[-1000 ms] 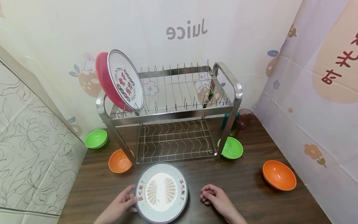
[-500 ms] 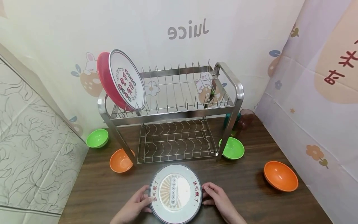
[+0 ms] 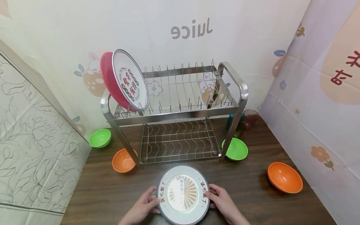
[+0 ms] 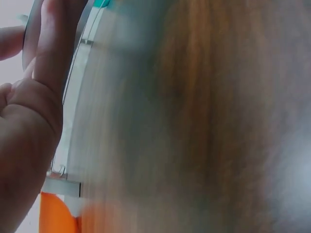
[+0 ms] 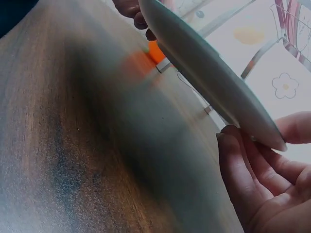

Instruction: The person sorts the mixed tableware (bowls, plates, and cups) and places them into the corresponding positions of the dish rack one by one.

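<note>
Here, held plate [image 3: 183, 195], metal rack [image 3: 175, 117] just beyond, 4 bowls [image 3: 285, 177] around.

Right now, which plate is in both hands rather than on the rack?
The white plate with the sunburst centre: the left hand and right hand grip its opposite edges. The red dish and the other white plate lean in the rack.

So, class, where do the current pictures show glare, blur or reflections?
Head view: glare washes out part of the printed plate near its middle, while the dish rack looks fairly crisp; left wrist view: the wooden tabletop is smeared, with a pale patch at lower right; right wrist view: a fuzzy orange reflection shows next to the orange bowl.
</note>
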`<move>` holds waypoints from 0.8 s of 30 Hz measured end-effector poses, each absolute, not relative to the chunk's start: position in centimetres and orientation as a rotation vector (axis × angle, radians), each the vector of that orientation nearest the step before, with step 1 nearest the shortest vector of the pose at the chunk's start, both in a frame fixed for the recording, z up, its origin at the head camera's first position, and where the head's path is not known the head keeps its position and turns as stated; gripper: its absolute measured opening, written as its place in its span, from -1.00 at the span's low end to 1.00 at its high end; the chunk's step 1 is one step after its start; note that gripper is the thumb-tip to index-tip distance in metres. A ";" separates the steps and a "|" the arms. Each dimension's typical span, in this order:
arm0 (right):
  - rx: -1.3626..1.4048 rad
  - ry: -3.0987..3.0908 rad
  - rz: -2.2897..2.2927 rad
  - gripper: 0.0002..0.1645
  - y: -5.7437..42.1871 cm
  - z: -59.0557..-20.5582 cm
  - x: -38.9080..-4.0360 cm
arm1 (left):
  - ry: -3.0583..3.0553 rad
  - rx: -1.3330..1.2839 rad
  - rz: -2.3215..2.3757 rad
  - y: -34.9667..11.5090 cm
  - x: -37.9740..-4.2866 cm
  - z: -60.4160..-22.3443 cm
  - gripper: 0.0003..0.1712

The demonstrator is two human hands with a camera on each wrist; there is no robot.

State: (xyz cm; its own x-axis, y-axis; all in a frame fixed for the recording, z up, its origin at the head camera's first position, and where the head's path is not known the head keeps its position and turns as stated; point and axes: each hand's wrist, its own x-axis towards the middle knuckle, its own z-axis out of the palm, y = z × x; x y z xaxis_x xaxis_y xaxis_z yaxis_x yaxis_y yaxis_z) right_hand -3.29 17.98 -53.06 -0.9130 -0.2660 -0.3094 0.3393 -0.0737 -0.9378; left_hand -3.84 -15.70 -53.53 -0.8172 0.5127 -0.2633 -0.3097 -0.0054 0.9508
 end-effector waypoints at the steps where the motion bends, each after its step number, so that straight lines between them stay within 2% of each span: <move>1: 0.082 1.806 -2.036 -0.48 18.0 -53.1 -3.3 | 1.708 0.200 1.885 -15.6 -3.7 -53.6 -0.36; 11: 0.115 1.885 -1.975 -0.46 19.0 -53.3 -3.3 | 1.724 0.126 1.837 -13.7 -2.7 -54.2 -0.31; 22: 0.102 1.850 -1.973 -0.43 19.9 -52.9 -3.6 | 1.830 0.146 1.759 -13.2 -2.7 -54.6 -0.34; 24: 0.092 1.850 -1.978 -0.42 20.1 -52.7 -3.7 | 1.815 0.160 1.758 -13.4 -2.8 -54.7 -0.40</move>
State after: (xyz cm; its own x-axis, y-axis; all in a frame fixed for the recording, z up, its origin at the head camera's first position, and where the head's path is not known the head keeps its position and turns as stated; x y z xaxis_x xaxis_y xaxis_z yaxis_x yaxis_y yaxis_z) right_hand -3.74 20.09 -52.72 -0.9060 -0.2614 -0.3330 0.3498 -0.0192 -0.9366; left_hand -2.79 -13.37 -54.73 -0.8124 0.4802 -0.3307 -0.3151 0.1156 0.9420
